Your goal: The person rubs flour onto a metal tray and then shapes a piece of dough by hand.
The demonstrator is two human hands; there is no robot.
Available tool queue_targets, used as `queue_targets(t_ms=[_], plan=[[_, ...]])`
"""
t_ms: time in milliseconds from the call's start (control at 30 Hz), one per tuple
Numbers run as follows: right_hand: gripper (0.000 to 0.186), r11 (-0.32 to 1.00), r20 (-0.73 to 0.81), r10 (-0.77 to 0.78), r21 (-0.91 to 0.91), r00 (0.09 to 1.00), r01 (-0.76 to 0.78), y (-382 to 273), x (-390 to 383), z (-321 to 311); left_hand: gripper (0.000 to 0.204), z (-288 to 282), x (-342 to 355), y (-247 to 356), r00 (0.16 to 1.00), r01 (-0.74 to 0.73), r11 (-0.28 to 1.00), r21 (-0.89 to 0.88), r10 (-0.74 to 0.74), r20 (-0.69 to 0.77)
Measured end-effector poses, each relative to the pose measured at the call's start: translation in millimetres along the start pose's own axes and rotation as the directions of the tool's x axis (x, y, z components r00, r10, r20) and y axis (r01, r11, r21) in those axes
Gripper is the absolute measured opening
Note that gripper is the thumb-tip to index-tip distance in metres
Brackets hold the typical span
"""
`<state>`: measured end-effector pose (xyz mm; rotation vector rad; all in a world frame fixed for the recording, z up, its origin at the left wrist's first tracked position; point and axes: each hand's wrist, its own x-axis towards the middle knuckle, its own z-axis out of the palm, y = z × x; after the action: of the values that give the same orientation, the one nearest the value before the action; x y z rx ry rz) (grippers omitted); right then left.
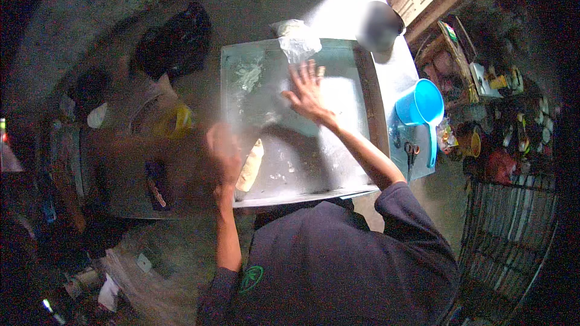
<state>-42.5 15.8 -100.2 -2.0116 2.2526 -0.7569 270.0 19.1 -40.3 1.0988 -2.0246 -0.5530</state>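
My right hand (308, 93) reaches over the far half of a shallow metal tray (290, 178), its fingers spread and nothing in them. Just beyond its fingertips, a clear plastic bag with something white in it (299, 41) rests across the tray's far edge. A long pale roll, which looks like dough (250, 166), lies at the tray's near left. Beside it my left hand (223, 148) is over the tray's left edge, smeared by motion so that its fingers do not show clearly. White powdery smudges (249, 75) mark the tray's surface.
Right of the tray are a blue dipper (417, 105) and scissors (411, 151). A dark round thing (380, 27), blurred, stands at the far right. Black plastic (175, 39) lies at the far left, with a yellow item (175, 122) nearer. A wire rack (507, 229) stands at right.
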Motion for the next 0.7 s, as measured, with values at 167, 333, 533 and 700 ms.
queue_targets(t_ms=[167, 333, 533, 700], plan=[[0.078, 0.919, 0.217, -0.336, 0.289, 0.917, 0.268, -82, -38, -5, 0.030, -9, -4, 7, 0.989, 0.141, 0.987, -0.072, -0.144, -0.035], [0.087, 0.988, 0.067, -0.152, -0.011, 0.986, 0.153, -16, -28, -19, 0.032, -4, -7, 0, 0.991, 0.126, 0.991, -0.052, -0.128, -0.037], [0.095, 0.975, 0.162, -0.209, 0.111, 0.964, 0.193, -50, -10, 4, 0.032, -3, -6, -3, 0.993, 0.113, 0.991, -0.071, -0.116, -0.030], [0.105, 0.989, 0.167, -0.143, -0.013, 0.976, 0.147, -17, -22, -10, 0.032, -6, -7, -3, 0.993, 0.114, 0.993, -0.042, -0.115, -0.029]])
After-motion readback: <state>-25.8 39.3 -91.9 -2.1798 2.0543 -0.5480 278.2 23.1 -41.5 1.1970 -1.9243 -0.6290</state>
